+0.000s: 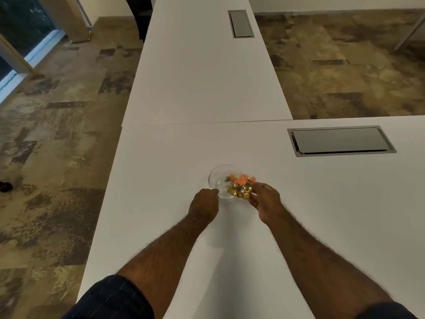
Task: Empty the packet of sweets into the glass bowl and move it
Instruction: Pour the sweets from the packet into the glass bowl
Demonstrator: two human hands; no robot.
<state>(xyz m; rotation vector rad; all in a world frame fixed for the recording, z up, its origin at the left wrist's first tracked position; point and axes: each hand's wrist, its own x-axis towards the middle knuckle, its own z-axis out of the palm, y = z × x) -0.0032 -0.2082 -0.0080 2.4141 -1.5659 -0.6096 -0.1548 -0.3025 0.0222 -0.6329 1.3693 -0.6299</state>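
A small clear glass bowl point(219, 178) stands on the white table point(161, 171). My left hand point(204, 207) rests against its near left rim, fingers curled on the edge. My right hand point(265, 202) grips a clear packet of sweets point(240, 185) with gold and orange wrappers. The packet lies tilted over the bowl's right side, blurred by motion. I cannot tell whether any sweets lie in the bowl.
A grey cable hatch point(340, 140) is set into the table at the right. A second white table point(202, 65) joins at the back, with another hatch point(240, 23). The table's left edge drops to a patterned brown floor point(57, 134).
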